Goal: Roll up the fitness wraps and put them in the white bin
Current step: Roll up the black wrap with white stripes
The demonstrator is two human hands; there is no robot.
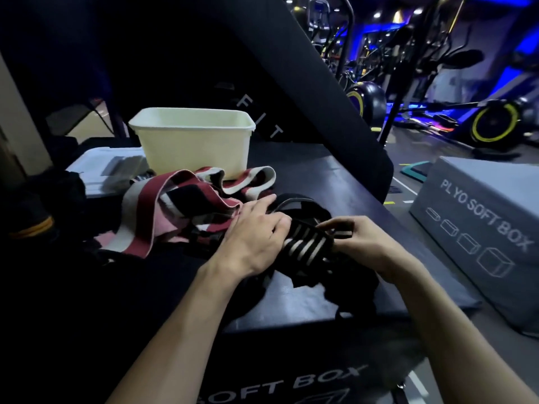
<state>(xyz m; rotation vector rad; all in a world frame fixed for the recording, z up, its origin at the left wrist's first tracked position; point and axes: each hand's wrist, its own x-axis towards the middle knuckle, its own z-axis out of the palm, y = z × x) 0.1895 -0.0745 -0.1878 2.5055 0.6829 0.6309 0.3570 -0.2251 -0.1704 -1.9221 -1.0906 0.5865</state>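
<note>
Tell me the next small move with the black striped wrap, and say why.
Probably keep rolling: turn the black striped wrap another wrap-around toward its loose end. Both the left hand and right hand grip a partly formed roll, black strap still trails loose on the box top, and the white bin behind looks to hold nothing yet, though its floor is hidden.

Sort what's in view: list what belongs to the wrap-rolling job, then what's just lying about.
Job: black-and-white striped wrap, gripped by left hand and right hand; red striped wraps; white bin.

Lying about: grey plyo box; clear lidded container; exercise bikes.
</note>
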